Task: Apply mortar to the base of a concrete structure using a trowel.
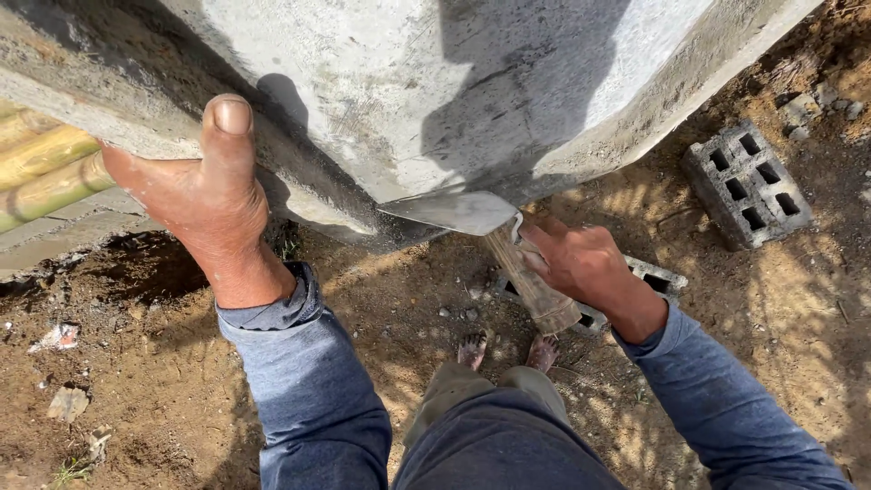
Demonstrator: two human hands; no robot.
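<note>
— What are you holding there?

— I am holding a trowel [454, 211] in my right hand [585, 265]. My fingers are closing tight around its wooden handle [531, 281]. The flat metal blade is lying against the bottom edge of the wall [435, 82], right at the corner.

— Is the trowel hard to hold?

— I am thinking not. It is looking light and stiff. The blade is thin and has a sharp tip, so I am keeping my grip on the handle, far from the metal. The wood is looking dry and rough, so it is likely not slipping.

— And your other hand?

— My left hand [210, 195] is pressing on the wall. My thumb is pointing up on the gray face and my palm is hugging the edge. My other fingers are going behind the edge, so I cannot tell how they are sitting. That hand is open and is not holding anything.

— How is the wall feeling?

— I am guessing hard and gritty, and much too heavy to move.

— What else is around you?

— I am standing with bare feet [506, 348] on dirt [136, 390]. A gray block [746, 186] with holes is lying well off to my right. Another block [655, 277] is sitting just under my right hand. Some bamboo [41, 168] is lying at my left.
</note>
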